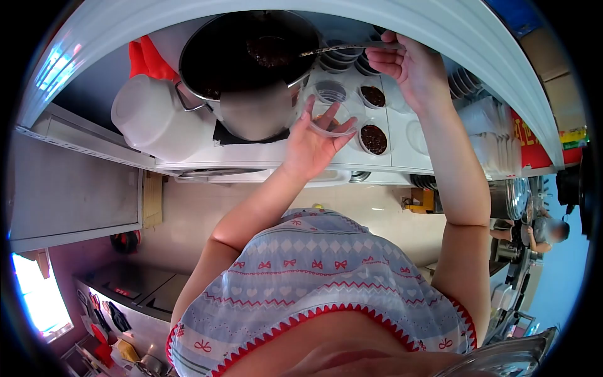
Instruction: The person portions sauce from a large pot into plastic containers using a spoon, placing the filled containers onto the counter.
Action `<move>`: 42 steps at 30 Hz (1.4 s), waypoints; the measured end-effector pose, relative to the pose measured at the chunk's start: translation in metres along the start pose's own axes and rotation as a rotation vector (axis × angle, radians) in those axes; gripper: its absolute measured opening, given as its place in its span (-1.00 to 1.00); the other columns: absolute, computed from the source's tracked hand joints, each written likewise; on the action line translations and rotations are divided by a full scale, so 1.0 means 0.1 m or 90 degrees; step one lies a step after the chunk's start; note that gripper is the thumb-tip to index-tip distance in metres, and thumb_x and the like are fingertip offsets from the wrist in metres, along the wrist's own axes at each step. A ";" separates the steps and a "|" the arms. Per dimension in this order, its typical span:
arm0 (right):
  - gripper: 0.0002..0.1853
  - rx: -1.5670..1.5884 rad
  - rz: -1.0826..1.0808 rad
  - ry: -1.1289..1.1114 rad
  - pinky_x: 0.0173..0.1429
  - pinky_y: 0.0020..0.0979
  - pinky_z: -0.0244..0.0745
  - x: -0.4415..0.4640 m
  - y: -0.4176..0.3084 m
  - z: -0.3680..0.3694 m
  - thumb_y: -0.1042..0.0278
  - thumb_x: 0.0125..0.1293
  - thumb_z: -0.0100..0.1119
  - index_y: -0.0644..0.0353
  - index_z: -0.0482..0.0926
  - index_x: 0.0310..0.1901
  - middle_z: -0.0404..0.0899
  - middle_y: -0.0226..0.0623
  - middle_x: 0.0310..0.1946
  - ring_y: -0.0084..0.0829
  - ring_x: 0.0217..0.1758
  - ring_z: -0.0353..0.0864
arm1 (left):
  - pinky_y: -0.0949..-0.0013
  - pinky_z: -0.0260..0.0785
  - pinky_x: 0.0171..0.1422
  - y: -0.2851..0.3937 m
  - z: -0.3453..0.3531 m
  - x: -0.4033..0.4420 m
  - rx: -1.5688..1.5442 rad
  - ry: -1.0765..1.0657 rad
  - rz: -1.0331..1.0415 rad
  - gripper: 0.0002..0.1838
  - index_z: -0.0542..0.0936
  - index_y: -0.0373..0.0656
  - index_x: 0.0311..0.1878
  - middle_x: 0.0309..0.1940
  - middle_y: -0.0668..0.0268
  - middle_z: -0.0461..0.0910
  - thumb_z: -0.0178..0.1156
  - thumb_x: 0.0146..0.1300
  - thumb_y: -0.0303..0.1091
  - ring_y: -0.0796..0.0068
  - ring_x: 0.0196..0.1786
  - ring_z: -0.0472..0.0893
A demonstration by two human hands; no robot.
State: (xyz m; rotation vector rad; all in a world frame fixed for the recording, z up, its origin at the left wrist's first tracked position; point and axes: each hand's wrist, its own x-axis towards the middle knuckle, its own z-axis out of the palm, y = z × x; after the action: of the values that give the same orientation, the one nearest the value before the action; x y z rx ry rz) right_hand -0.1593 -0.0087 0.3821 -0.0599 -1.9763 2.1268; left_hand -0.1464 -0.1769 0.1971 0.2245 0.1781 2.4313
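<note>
My left hand (pixel 313 146) holds a transparent plastic cup (pixel 339 131) beside the pot, its fingers spread around the cup. In my right hand (pixel 411 66) is the handle of a long ladle (pixel 333 48). The ladle's bowl, full of dark chunky sauce (pixel 271 53), is over or inside the large metal pot (pixel 251 116); its exact height I cannot tell. Right of the left hand stand a cup of dark sauce (pixel 374 139) and a second filled cup (pixel 373 96). A transparent cup (pixel 330 92) stands just behind the held one.
Several stacked cups (pixel 336 60) stand behind, right of the pot. A white tub (pixel 147 116) and a red cloth or bag (pixel 147 58) are on the left. Stacked transparent containers (pixel 487 135) are at the right. Another person (pixel 534 234) is far right.
</note>
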 end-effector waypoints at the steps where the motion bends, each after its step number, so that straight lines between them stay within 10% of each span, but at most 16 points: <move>1: -0.65 -0.004 0.002 -0.001 -0.07 -0.36 0.72 0.00 0.00 0.00 0.11 0.43 0.10 0.33 0.49 -0.17 0.63 -0.11 -0.29 -0.27 -0.19 0.74 | -0.14 0.23 0.47 0.00 0.00 0.01 0.001 0.000 0.001 -0.45 0.32 0.31 0.29 0.43 0.11 0.09 0.23 0.28 0.11 -0.32 0.42 0.22; 19: -0.70 0.065 0.068 -0.010 -0.12 -0.37 0.75 0.09 0.08 -0.12 0.18 0.44 0.08 0.33 0.50 -0.18 0.62 -0.14 -0.31 -0.25 -0.20 0.75 | -0.09 0.26 0.46 -0.01 -0.07 0.09 -0.048 -0.023 0.005 -0.53 0.41 0.29 0.25 0.40 0.13 0.25 0.18 0.32 0.09 -0.16 0.30 0.42; 42: -0.71 0.030 0.016 -0.037 -0.06 -0.38 0.72 -0.28 -0.14 -0.62 0.20 0.48 -0.02 0.31 0.49 -0.09 0.68 0.01 -0.23 -0.29 -0.16 0.75 | -0.08 0.21 0.48 -0.12 -0.12 0.18 0.035 -0.042 0.046 -0.21 0.06 0.47 0.44 0.47 0.28 0.08 0.21 0.23 0.27 -0.25 0.47 0.16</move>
State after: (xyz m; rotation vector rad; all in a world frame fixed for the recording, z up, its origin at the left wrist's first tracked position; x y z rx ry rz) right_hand -0.1185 0.0470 0.3869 -0.0158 -1.9662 2.2133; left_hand -0.1555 -0.1568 0.1854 0.3414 0.2104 2.4881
